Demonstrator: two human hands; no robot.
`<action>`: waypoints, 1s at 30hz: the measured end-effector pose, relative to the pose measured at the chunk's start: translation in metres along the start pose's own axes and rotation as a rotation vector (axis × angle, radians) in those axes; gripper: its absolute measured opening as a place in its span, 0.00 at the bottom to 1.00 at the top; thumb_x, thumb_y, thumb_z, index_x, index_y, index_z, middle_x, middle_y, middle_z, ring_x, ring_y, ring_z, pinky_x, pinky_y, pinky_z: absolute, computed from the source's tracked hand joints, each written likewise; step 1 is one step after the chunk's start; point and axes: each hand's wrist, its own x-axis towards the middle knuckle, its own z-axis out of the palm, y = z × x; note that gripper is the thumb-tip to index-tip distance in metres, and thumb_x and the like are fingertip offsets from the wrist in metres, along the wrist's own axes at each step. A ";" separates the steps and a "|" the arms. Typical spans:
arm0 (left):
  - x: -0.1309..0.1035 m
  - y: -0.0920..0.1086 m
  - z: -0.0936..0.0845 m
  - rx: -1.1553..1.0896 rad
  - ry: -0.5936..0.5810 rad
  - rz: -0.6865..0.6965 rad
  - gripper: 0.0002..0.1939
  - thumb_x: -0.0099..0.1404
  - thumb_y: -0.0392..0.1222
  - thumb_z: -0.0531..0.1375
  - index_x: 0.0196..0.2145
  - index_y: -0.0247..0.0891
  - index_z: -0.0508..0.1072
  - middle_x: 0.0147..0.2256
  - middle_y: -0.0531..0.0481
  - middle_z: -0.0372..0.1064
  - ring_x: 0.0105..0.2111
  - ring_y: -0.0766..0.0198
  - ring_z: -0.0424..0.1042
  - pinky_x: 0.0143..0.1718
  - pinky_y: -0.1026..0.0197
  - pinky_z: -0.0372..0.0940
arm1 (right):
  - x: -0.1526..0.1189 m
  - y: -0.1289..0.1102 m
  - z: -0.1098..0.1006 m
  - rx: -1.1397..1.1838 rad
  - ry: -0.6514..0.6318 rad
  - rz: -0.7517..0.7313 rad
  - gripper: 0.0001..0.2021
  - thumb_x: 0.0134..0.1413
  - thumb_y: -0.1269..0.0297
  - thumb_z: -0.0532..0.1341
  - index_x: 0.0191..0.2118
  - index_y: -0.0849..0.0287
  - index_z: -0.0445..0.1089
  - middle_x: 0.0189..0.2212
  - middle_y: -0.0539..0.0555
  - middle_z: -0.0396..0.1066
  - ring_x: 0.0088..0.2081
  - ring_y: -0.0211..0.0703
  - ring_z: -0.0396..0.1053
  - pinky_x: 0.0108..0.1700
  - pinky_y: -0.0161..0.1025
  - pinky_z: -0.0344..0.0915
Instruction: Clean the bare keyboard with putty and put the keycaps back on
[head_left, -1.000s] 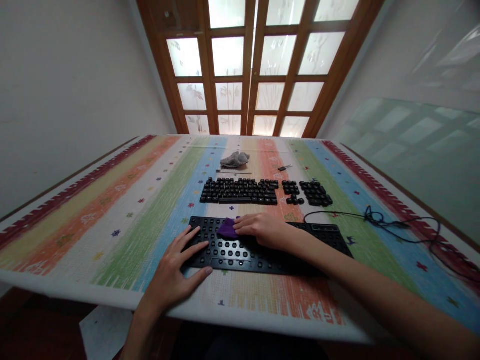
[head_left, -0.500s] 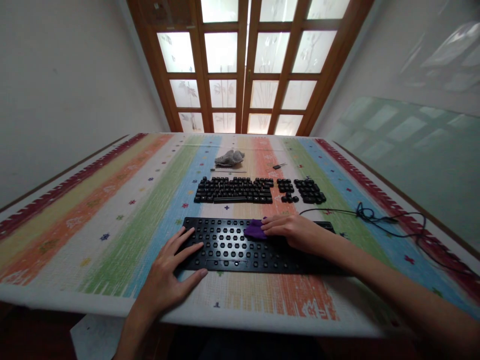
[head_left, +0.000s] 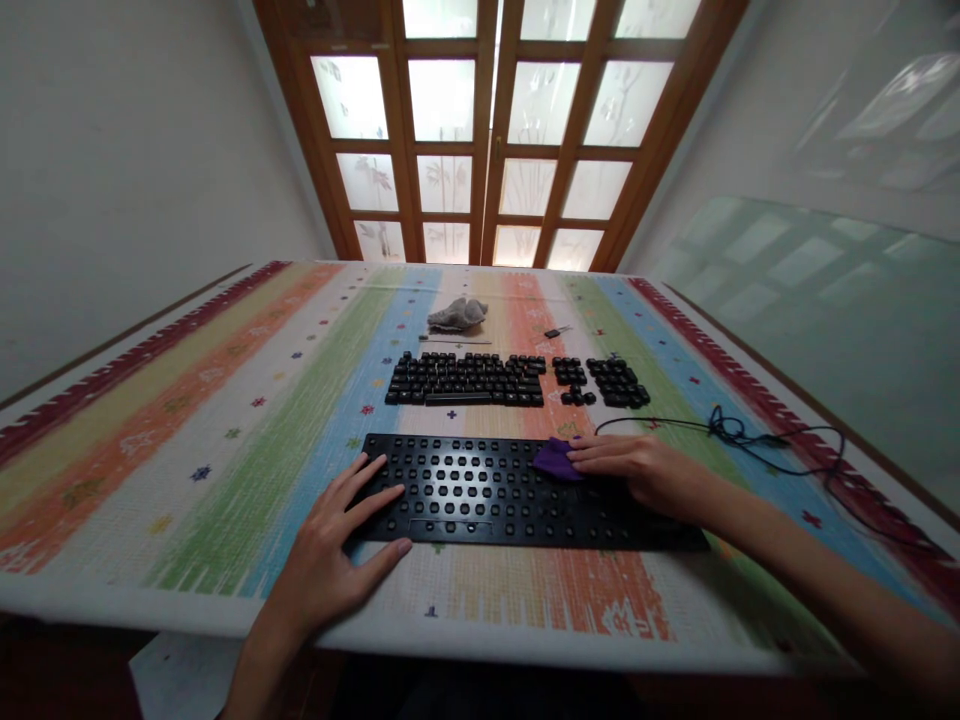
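Cloth (head_left: pixel 556 460) lies on keyboard base (head_left: pixel 465 492), keycaps (head_left: pixel 466 380) behind.

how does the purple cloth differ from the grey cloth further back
The purple cloth lies fairly flat on the stripped keyboard; the grey cloth is bunched up on the tablecloth. The right hand is on the purple cloth, while no hand touches the grey cloth. Both look like soft fabric.

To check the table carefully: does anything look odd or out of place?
The keyboard base looks odd, bare of keycaps where visible; keycaps lie in rows beyond it. The cable at right lies tangled.
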 end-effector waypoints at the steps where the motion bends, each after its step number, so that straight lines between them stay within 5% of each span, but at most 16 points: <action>1: 0.000 0.000 0.000 0.004 0.001 0.005 0.23 0.66 0.49 0.63 0.58 0.49 0.70 0.66 0.47 0.57 0.67 0.43 0.56 0.61 0.30 0.59 | -0.005 0.001 -0.001 -0.002 0.014 0.011 0.36 0.34 0.89 0.48 0.48 0.58 0.78 0.47 0.54 0.79 0.53 0.43 0.75 0.58 0.43 0.72; 13: 0.001 -0.005 0.002 0.016 0.028 0.044 0.24 0.65 0.52 0.64 0.58 0.50 0.70 0.66 0.47 0.58 0.66 0.42 0.57 0.62 0.32 0.60 | -0.053 -0.004 -0.003 -0.118 0.149 0.136 0.35 0.33 0.88 0.49 0.46 0.59 0.78 0.48 0.55 0.78 0.51 0.46 0.76 0.55 0.43 0.74; 22: 0.000 -0.006 0.002 0.031 0.043 0.047 0.24 0.64 0.54 0.64 0.57 0.49 0.72 0.65 0.47 0.60 0.65 0.42 0.59 0.61 0.34 0.62 | -0.052 -0.026 -0.024 -0.308 -0.029 0.261 0.23 0.36 0.87 0.51 0.29 0.59 0.78 0.36 0.55 0.81 0.35 0.44 0.79 0.38 0.35 0.77; 30: 0.002 -0.004 0.002 0.031 0.043 0.052 0.24 0.65 0.54 0.64 0.56 0.48 0.72 0.65 0.47 0.60 0.65 0.42 0.59 0.62 0.34 0.61 | -0.018 -0.077 0.000 -0.142 0.290 -0.041 0.19 0.60 0.82 0.51 0.46 0.61 0.76 0.48 0.59 0.78 0.54 0.47 0.74 0.54 0.43 0.75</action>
